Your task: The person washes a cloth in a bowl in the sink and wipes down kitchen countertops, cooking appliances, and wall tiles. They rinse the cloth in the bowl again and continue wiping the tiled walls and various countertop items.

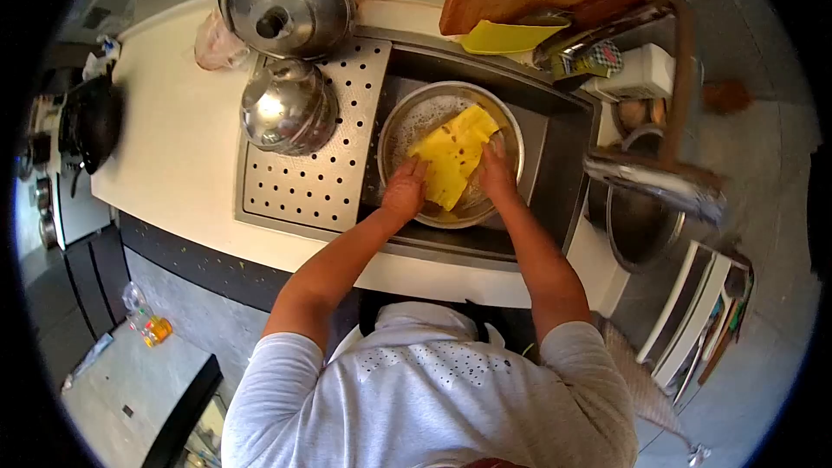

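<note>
1. Grasping a yellow, dark-spotted, flexible sheet (pixel 451 152) by opposite sides, inside a round silvery metal basin (pixel 451 87) just above the frame's centre.
2. Slanting the sheet's long axis toward the upper right.
3. Touching its left side with the left hand (pixel 405 192), its right with the right hand (pixel 497 175).
</note>
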Action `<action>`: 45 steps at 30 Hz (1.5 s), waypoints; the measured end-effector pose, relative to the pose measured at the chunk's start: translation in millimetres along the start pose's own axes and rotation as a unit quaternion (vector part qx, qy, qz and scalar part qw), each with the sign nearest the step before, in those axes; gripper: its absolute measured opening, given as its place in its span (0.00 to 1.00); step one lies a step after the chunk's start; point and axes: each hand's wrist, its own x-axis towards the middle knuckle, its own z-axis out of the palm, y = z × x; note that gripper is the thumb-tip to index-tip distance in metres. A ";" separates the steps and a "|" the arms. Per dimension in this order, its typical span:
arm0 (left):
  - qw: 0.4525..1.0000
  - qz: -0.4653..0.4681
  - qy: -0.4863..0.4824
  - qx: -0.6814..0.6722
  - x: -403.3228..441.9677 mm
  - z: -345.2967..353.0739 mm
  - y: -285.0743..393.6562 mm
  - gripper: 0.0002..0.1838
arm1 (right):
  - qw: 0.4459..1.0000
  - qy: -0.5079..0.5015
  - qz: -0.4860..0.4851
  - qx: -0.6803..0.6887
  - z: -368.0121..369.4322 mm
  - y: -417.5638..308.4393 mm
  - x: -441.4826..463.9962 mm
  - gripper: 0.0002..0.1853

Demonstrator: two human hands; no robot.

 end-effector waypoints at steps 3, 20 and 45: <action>0.994 -0.015 -0.078 0.072 25.1 19.5 -6.2 0.31 | 0.992 0.011 -0.077 -0.095 -8.1 1.3 23.2 0.38; 0.747 -0.348 0.023 -0.566 82.5 118.8 -81.7 0.33 | 0.847 -0.069 0.203 0.486 96.3 -13.5 37.9 0.32; 0.985 -0.089 0.146 -0.027 45.9 52.1 -19.3 0.28 | 0.953 0.265 0.034 0.143 72.7 8.4 33.2 0.19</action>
